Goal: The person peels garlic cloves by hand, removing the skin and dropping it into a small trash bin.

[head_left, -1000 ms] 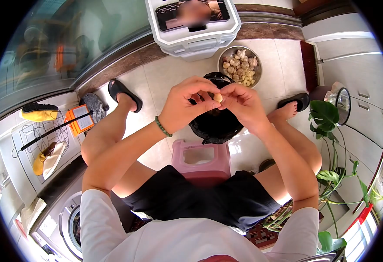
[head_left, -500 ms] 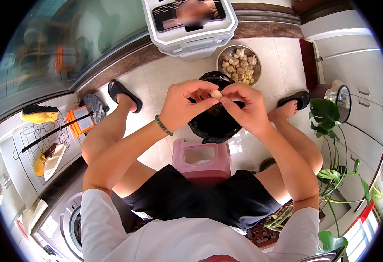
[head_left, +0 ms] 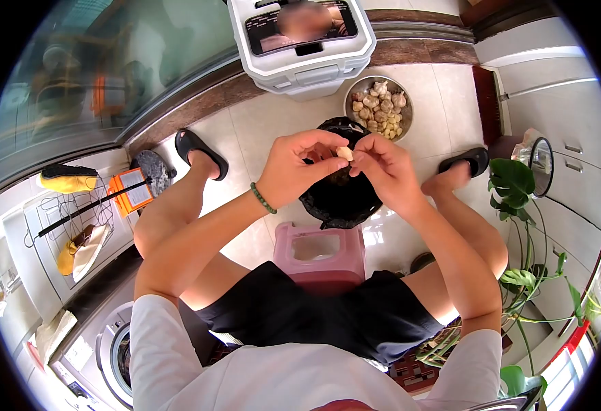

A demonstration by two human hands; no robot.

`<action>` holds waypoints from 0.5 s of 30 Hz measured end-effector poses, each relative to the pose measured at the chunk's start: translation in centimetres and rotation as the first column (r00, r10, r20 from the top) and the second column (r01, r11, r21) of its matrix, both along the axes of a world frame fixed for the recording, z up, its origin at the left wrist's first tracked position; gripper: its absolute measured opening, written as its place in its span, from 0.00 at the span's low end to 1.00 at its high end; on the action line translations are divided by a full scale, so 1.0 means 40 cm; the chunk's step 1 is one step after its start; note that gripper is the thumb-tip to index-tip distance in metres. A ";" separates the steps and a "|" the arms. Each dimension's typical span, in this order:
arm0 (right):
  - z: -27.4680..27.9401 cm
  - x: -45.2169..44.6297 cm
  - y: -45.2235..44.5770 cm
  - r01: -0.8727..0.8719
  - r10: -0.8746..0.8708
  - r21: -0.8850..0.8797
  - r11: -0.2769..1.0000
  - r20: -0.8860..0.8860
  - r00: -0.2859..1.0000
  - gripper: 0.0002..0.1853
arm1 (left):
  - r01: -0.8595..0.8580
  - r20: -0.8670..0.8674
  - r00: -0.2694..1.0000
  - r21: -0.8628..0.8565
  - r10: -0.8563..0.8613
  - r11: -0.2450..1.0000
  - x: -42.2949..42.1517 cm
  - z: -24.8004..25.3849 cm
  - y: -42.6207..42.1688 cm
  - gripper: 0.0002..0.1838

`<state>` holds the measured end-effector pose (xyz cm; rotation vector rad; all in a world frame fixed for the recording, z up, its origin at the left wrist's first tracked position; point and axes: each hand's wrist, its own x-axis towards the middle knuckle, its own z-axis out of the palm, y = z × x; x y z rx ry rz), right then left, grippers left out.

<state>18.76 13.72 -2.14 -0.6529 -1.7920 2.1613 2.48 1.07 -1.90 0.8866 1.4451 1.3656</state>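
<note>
A pale garlic clove (head_left: pixel 345 153) is pinched between the thumb and fingers of my left hand (head_left: pixel 305 164), which has a green bead bracelet at its wrist. Close against the clove's right side is my right hand (head_left: pixel 385 168), its thumb and fingertips pressed together; what they hold, if anything, is too small to make out. Both hands are over a bin lined with a black bag (head_left: pixel 341 205). Beyond them, a round metal bowl (head_left: pixel 410 103) holds whole garlic bulbs and loose peeled cloves.
A phone (head_left: pixel 300 27) lies on a grey-white box (head_left: pixel 307 77) beyond the bin. The pink stool (head_left: pixel 321 264) is between my legs. Cabinets (head_left: pixel 547 103) and a leafy plant (head_left: pixel 511 183) stand at right, a washing machine (head_left: pixel 112 342) at lower left.
The clove now shows more of its pale surface in my left fingers. My right fingertips have drawn slightly away from it. The whole view has shifted slightly.
</note>
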 end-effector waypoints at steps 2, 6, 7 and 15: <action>-0.004 0.000 0.002 -0.009 0.009 -0.033 0.999 0.000 1.000 0.01 | 0.001 0.032 0.999 -0.010 0.000 1.000 -0.001 0.003 0.001 0.14; -0.010 -0.001 0.001 -0.019 0.017 -0.116 0.993 -0.018 1.000 0.02 | 0.012 0.079 0.997 -0.023 -0.010 1.000 -0.003 0.001 0.002 0.15; -0.010 -0.002 -0.001 -0.019 0.017 -0.133 0.991 -0.017 1.000 0.02 | 0.015 0.093 0.996 -0.019 -0.013 1.000 -0.002 0.000 0.002 0.16; -0.015 -0.006 -0.004 -0.014 0.018 -0.139 0.990 0.023 1.000 0.04 | 0.064 0.128 0.990 -0.081 -0.053 0.995 0.000 0.004 -0.004 0.18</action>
